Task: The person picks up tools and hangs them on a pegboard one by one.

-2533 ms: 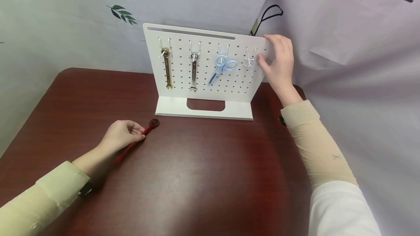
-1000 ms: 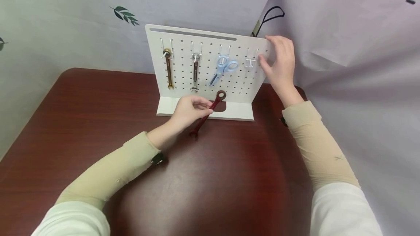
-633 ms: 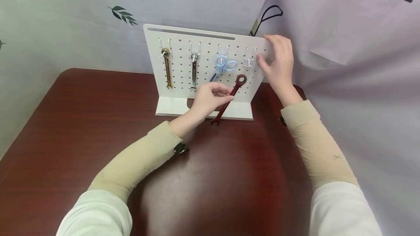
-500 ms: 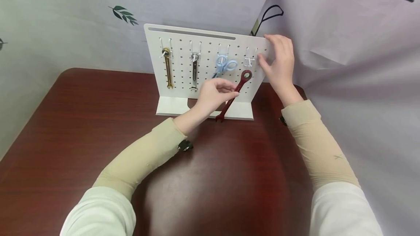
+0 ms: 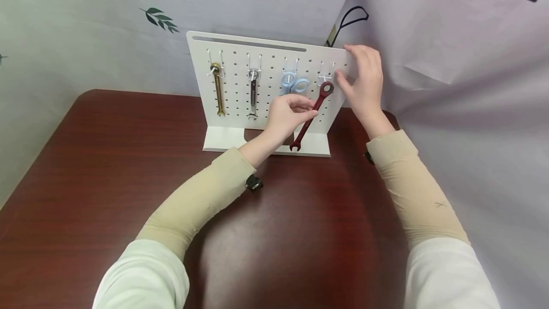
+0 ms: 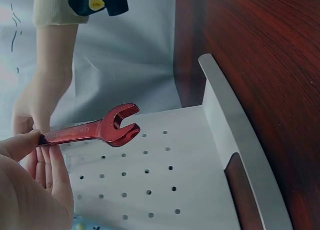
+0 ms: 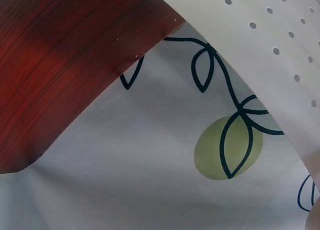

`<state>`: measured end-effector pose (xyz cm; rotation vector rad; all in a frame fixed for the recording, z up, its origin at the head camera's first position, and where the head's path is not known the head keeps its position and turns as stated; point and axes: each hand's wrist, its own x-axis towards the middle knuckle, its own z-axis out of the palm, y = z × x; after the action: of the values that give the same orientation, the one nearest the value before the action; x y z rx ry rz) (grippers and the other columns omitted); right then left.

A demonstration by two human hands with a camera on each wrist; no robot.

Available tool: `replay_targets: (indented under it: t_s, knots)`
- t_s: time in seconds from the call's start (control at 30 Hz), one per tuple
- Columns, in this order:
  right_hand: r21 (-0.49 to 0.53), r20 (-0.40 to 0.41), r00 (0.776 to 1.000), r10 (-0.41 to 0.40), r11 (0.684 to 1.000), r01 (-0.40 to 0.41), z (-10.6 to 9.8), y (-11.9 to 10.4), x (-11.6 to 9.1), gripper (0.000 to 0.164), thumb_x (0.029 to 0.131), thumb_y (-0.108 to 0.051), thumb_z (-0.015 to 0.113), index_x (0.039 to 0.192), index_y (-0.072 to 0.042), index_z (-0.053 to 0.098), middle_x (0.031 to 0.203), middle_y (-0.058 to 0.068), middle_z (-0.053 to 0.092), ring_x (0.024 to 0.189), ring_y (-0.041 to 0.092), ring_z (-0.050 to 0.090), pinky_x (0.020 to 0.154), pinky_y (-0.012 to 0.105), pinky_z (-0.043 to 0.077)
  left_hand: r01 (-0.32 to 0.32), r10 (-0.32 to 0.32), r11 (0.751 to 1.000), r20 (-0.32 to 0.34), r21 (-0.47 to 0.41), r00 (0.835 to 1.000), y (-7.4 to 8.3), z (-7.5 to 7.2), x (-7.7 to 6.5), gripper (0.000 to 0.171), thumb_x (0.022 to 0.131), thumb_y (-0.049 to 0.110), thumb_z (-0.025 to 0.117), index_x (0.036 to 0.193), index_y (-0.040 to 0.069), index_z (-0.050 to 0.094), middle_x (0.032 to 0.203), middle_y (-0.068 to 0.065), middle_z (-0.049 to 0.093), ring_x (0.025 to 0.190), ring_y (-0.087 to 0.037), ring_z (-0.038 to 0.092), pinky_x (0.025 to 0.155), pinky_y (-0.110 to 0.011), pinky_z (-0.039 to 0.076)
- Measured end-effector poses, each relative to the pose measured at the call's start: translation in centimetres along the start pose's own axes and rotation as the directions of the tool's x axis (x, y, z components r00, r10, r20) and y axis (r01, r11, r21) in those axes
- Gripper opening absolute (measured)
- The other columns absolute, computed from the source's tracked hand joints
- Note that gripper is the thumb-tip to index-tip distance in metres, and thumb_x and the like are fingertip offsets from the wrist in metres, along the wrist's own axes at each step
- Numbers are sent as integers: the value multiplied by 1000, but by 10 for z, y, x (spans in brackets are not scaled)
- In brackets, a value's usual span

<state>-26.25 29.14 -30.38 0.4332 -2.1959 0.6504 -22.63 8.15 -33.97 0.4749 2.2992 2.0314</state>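
My left hand [image 5: 288, 114] pinches a red combination wrench [image 5: 306, 128] between thumb and fingers, in front of the white pegboard [image 5: 235, 120]. Its ring end points up and right, overlapping the lower part of a wire hook [image 5: 324, 78] in the head view. The open end [image 6: 118, 126] sticks out beyond the fingers in the left wrist view. At the board's upper right edge my right hand [image 5: 365, 80] grips it, thumb on the front face. Only a sliver of that hand shows in the right wrist view.
From other hooks hang a gold wrench [image 5: 218, 92], a silver wrench [image 5: 253, 92] and light blue scissors [image 5: 296, 81], whose blades are hidden behind my left hand. The board's foot stands on a dark red table [image 5: 128, 156]. Pale cloth [image 5: 472, 85] hangs behind and at the right.
My left hand has carried the red wrench from the left of the table rightward and up to the board's right side. The right hand has kept its place on the board.
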Motion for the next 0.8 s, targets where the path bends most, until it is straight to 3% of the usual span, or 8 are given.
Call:
replay_targets:
  t_s: [0.3,0.8]
  knots:
    - [20,-25,1000,6,1000,-5,2,0,0,43,94,-6,75,135,1,66,133,23,67,130,40,55,118,44,41,32,-32,999,-39,5,999,-11,5,10,19,89,4,85,107,1,82,105,-18,82,94,-29,80,80,-24,62]
    - [27,-34,999,3,1000,-2,2,0,-1,43,93,-5,76,135,1,67,132,23,67,130,40,55,118,44,41,19,-18,1000,-85,1,996,-20,19,27,20,91,4,83,110,-2,81,109,-19,81,101,-31,79,83,-21,61]
